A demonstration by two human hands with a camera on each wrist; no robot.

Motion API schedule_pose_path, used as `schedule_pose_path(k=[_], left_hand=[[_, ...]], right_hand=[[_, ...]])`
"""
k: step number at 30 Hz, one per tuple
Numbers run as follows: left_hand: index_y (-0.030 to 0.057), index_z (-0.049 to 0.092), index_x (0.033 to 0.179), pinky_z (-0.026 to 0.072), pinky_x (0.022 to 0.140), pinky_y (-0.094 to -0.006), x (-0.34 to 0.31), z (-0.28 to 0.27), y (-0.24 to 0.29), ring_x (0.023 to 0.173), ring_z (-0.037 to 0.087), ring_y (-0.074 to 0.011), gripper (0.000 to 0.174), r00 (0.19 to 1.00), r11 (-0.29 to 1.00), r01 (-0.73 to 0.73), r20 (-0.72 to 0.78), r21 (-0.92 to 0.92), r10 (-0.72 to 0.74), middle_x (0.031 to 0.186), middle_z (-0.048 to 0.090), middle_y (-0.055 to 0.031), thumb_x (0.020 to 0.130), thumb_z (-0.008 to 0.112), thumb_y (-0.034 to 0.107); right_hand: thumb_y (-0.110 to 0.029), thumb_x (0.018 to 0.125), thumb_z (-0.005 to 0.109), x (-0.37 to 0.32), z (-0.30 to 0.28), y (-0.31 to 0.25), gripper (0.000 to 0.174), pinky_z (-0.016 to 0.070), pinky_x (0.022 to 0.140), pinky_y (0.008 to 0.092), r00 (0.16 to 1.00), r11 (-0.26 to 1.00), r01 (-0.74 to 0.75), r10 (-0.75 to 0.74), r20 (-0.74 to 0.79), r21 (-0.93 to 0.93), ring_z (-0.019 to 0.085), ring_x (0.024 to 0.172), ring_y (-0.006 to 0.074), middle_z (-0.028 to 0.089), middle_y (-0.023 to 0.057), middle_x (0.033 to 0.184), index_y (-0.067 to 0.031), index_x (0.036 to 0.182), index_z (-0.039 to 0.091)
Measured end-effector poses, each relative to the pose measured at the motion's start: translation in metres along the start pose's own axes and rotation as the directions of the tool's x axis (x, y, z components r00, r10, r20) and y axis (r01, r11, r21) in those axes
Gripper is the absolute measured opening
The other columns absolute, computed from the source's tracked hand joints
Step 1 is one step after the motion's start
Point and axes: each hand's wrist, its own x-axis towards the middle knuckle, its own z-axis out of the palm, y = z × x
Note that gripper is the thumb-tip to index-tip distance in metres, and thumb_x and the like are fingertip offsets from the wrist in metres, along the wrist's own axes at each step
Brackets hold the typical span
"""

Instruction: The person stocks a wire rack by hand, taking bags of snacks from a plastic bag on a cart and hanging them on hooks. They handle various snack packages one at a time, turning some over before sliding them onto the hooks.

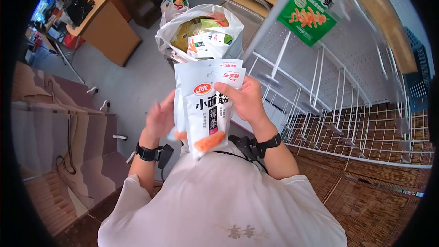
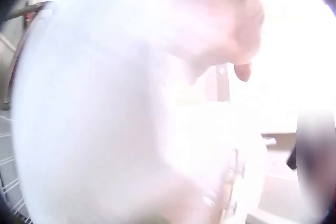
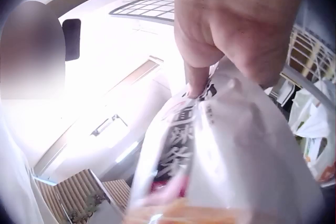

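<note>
Two white snack packets overlap in front of my chest in the head view. The front snack packet (image 1: 212, 119) has a red oval logo, large black characters and an orange snack picture at its bottom. Behind it, the other packet (image 1: 179, 82) shows along the left and top. My right hand (image 1: 249, 98) pinches the packets near their upper right, thumb on the front face, fingers mostly hidden behind. Motion blurs my left hand (image 1: 160, 116), which is beside the packets' left edge with its fingers loosely extended. Glare washes out the left wrist view.
A white plastic bag (image 1: 162, 41) full of snack packets stands ahead, with a smaller bag (image 1: 175, 2) behind it. On the right, a white rack (image 1: 352, 64) has wire hooks and baskets; a green packet (image 1: 308, 16) hangs high on it. A wooden desk (image 1: 109, 32) stands at left.
</note>
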Motion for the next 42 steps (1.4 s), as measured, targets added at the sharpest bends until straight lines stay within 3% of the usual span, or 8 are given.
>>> schedule_pose_path(k=[4,6,8,12,20,26,33,42], left_hand=[[0.0002,0.037,0.131,0.0468,0.090,-0.0318,-0.021,0.090,-0.018,0.107,0.055,-0.0162,0.060,0.990,0.823,0.049,-0.137,0.566,0.035,0.122,0.053,-0.0105,0.079,0.067,0.002],[0.0008,0.035,0.130,0.0484,0.087,-0.0311,-0.020,0.093,-0.056,0.105,0.056,-0.0169,0.057,0.989,0.852,-0.022,-0.113,0.523,0.095,0.117,0.055,-0.0110,0.081,0.066,0.004],[0.0004,0.033,0.130,0.0495,0.085,-0.0311,-0.022,0.102,-0.093,0.103,0.057,-0.0175,0.058,0.966,0.976,0.007,-0.252,0.220,0.049,0.116,0.055,-0.0119,0.082,0.066,0.006],[-0.0011,0.034,0.127,0.0503,0.083,-0.0304,-0.036,0.128,-0.145,0.101,0.058,-0.0187,0.054,0.925,0.990,-0.006,-0.375,0.141,0.058,0.115,0.055,-0.0130,0.084,0.064,0.010],[-0.0001,0.035,0.121,0.0487,0.085,-0.0300,-0.011,0.166,-0.150,0.103,0.056,-0.0178,0.043,0.980,0.932,-0.030,-0.175,0.362,0.099,0.116,0.053,-0.0138,0.087,0.059,0.009],[0.0071,0.028,0.134,0.0471,0.091,-0.0332,-0.010,0.169,-0.150,0.109,0.054,-0.0195,0.053,0.942,0.941,0.335,-0.052,0.048,-0.333,0.121,0.052,-0.0111,0.088,0.055,0.003],[0.0053,0.021,0.136,0.0453,0.093,-0.0334,-0.017,0.141,-0.131,0.112,0.051,-0.0187,0.074,0.959,0.900,0.269,-0.008,0.344,-0.284,0.123,0.049,-0.0101,0.078,0.066,-0.004],[0.0032,0.024,0.132,0.0460,0.090,-0.0321,-0.010,0.119,-0.079,0.109,0.052,-0.0175,0.070,0.991,0.873,0.020,0.106,0.487,-0.082,0.119,0.050,-0.0107,0.078,0.067,-0.001]], right_hand=[[-0.005,0.079,0.070,-0.054,-0.007,-0.012,0.016,0.0526,0.070,0.0260,0.983,0.973,0.066,-0.101,-0.151,-0.219,0.064,0.077,0.0110,0.069,0.0091,0.088,0.0027,0.092,0.066],[-0.006,0.079,0.071,-0.079,-0.020,-0.013,0.018,0.0527,0.070,0.0261,0.976,1.000,-0.010,0.009,-0.218,-0.001,0.065,0.078,0.0122,0.068,0.0100,0.088,0.0038,0.093,0.065],[-0.007,0.080,0.070,-0.104,-0.044,-0.008,0.021,0.0528,0.070,0.0266,0.971,0.999,-0.040,0.041,-0.236,0.010,0.065,0.079,0.0136,0.068,0.0111,0.090,0.0046,0.096,0.064],[-0.012,0.084,0.066,-0.152,-0.083,0.005,0.025,0.0523,0.071,0.0268,0.962,0.981,-0.190,0.177,-0.209,-0.043,0.064,0.082,0.0134,0.066,0.0109,0.096,0.0047,0.103,0.061],[-0.012,0.088,0.060,-0.193,-0.096,0.003,0.029,0.0510,0.075,0.0272,0.938,0.997,-0.056,0.036,-0.344,-0.047,0.062,0.088,0.0138,0.063,0.0093,0.103,0.0028,0.112,0.053],[-0.015,0.089,0.058,-0.209,-0.114,0.012,0.029,0.0488,0.077,0.0272,0.890,0.998,-0.041,0.014,-0.455,-0.049,0.059,0.090,0.0125,0.061,0.0081,0.102,0.0017,0.111,0.048],[-0.020,0.091,0.058,-0.212,-0.087,0.020,0.042,0.0460,0.086,0.0278,0.931,0.992,-0.125,0.120,-0.346,0.008,0.056,0.098,0.0132,0.060,0.0076,0.108,0.0026,0.123,0.043],[-0.012,0.088,0.061,-0.130,-0.044,-0.007,0.022,0.0486,0.074,0.0244,0.846,0.972,0.141,-0.217,-0.487,-0.187,0.060,0.085,0.0093,0.065,0.0070,0.096,0.0011,0.104,0.054]])
